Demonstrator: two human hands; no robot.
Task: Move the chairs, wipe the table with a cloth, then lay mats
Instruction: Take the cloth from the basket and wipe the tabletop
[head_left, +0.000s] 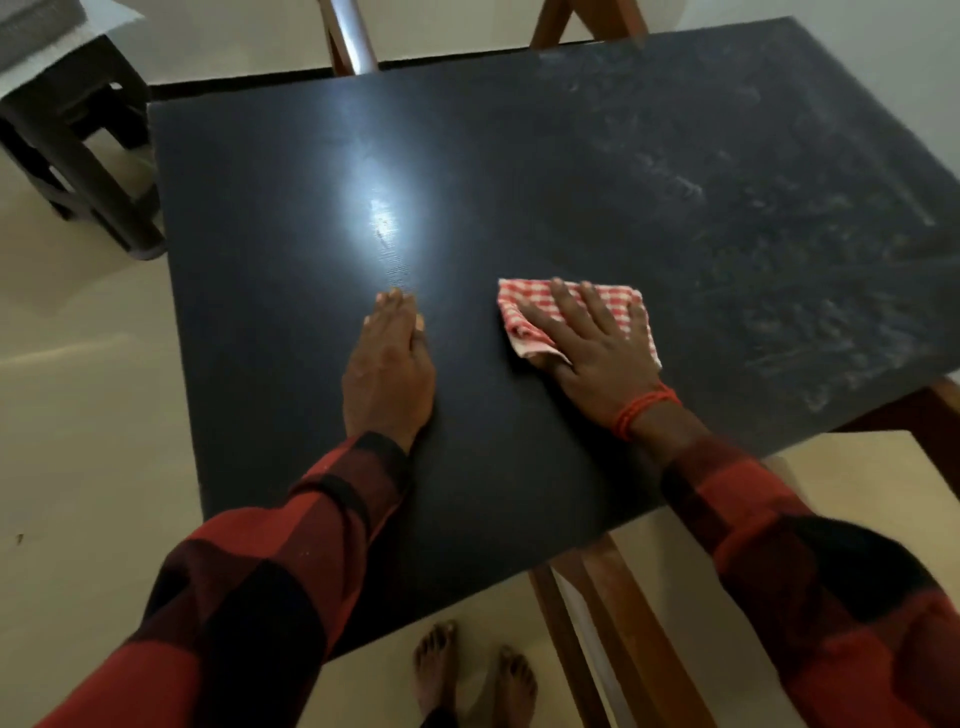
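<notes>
While right hand (587, 348) fingers spread on cloth (613, 306), left hand (389, 374) fingers together, table (519, 156) cropped.

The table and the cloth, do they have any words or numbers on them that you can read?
None: no words, numbers or labels show anywhere.
The cloth under the right hand has only a red and white check pattern.
The table top shows only smears and a light glare.
The left hand lies flat on bare tabletop.

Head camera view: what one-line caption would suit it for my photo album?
Right hand presses a checked cloth flat on the dark table; left hand rests flat beside it.
</notes>
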